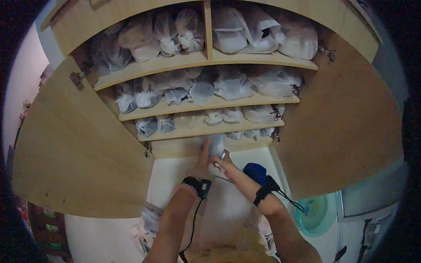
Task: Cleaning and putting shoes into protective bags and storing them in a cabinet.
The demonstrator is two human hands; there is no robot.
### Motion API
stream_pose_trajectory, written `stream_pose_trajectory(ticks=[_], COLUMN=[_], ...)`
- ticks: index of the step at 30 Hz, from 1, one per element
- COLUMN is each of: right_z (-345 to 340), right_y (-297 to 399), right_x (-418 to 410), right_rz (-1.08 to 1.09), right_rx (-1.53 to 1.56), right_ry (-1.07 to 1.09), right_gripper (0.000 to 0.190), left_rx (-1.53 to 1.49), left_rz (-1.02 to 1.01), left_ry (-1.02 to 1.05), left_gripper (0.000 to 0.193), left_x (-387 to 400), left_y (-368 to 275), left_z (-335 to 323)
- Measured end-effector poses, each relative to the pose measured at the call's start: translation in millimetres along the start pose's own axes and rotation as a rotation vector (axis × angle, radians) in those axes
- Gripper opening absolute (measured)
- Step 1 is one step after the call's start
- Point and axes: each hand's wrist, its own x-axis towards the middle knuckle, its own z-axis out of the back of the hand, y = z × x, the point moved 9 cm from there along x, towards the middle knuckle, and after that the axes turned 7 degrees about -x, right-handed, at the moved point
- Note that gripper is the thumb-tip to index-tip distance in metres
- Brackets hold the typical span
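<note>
A translucent white plastic bag [217, 144] with contents I cannot make out is at the front of the cabinet, just below the lowest visible shelf. My left hand [201, 161] grips its left side, the fingers running up along it. At the bag's lower end is my right hand [226, 163], closed around a thin white item [219, 167]; whether this is part of the bag is not clear. Both hands are close together, and their fingertips are partly hidden. Black straps with small devices circle both wrists.
Wooden shelves [204, 110] hold several tied plastic bags [230, 87]. The cabinet's left door [82, 148] and right door [338, 121] stand wide open. A dark blue object [256, 172] lies beside my right forearm. Lower right is a turquoise basin [317, 217].
</note>
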Motion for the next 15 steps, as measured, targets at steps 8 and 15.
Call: stream_pose_trajectory(ticks=[8,15], right_z=[5,12], right_y=[84,66], right_x=[-14,28], right_rz=[0.280,0.149], right_rx=[-0.958,-0.919], right_ry=[-0.602,-0.503], right_gripper=[0.110,0.100], left_rx=[0.171,-0.030], left_rz=[-0.013,0.202], left_ry=[-0.123,-0.231], left_gripper=[0.051,0.035], left_x=[56,55], left_y=[42,93], left_z=[66,96])
